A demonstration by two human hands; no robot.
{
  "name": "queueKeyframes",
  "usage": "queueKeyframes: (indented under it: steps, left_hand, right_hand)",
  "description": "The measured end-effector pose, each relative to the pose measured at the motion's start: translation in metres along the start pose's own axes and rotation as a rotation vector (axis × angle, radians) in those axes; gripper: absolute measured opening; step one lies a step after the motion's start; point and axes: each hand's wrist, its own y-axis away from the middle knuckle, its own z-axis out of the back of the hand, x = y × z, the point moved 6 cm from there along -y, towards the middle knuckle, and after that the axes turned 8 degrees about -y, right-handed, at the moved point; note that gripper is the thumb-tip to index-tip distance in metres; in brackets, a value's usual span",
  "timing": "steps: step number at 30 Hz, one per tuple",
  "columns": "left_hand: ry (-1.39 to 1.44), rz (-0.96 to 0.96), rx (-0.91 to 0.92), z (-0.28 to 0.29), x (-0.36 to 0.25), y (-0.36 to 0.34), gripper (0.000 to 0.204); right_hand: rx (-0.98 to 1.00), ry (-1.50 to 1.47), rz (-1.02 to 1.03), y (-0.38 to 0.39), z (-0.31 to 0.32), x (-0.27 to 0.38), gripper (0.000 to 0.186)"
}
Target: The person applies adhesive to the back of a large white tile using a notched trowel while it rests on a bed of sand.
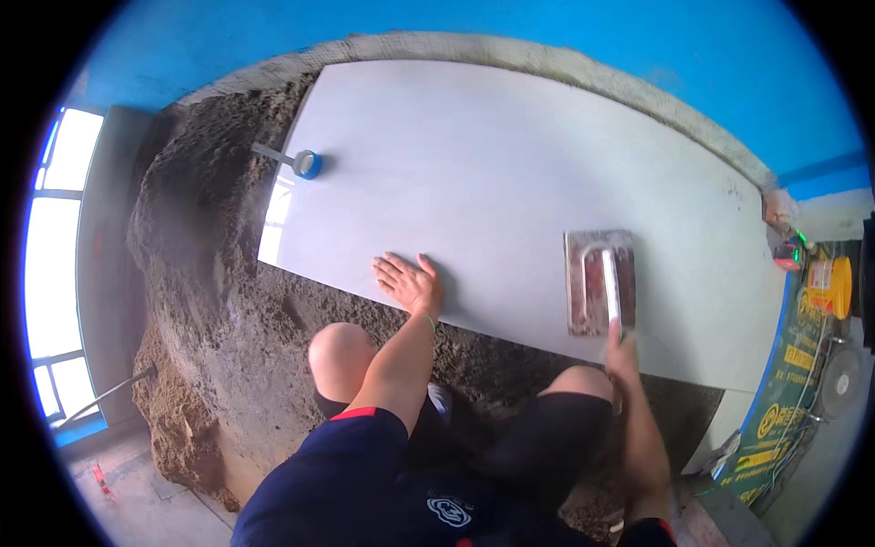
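Note:
A large pale tile (456,164) lies before me on dark, rough mortar (200,210). Flat on the tile's near edge rests my left hand (408,284), fingers apart and holding nothing. My right hand (622,357) is closed around a stick-handled tool (611,284) with a pale upper part. That part overlaps a rectangular, mortar-stained float (583,314) on the tile. Blur hides the shape of the tool's end and whether it touches the float. Near the tile's left edge sits a blue-rimmed round thing with a grey arm (307,165).
A blue-painted wall (565,36) runs behind the tile. Sandy mortar is heaped (173,428) at the left, near tall windows (55,273). At right are a lit red-and-black device (787,253), a yellow bucket (831,286), a grey disc (839,383) and green printed sheeting (775,428).

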Motion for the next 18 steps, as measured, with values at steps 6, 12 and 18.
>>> queueKeyframes:
  steps: [6,12,18]
  left_hand:
    - [0.057,-0.075,0.045,0.003,0.022,-0.035,0.083]
    - [-0.042,-0.668,0.05,0.007,-0.001,-0.128,0.084]
    - [0.144,-0.718,-0.088,0.029,-0.016,-0.125,0.079]
  right_hand:
    - [0.458,-0.572,-0.234,-0.061,0.111,0.265,0.057]
    - [-0.029,-0.959,0.315,-0.003,0.176,0.316,0.047]
    - [0.261,0.044,-0.049,-0.008,-0.042,0.183,0.076]
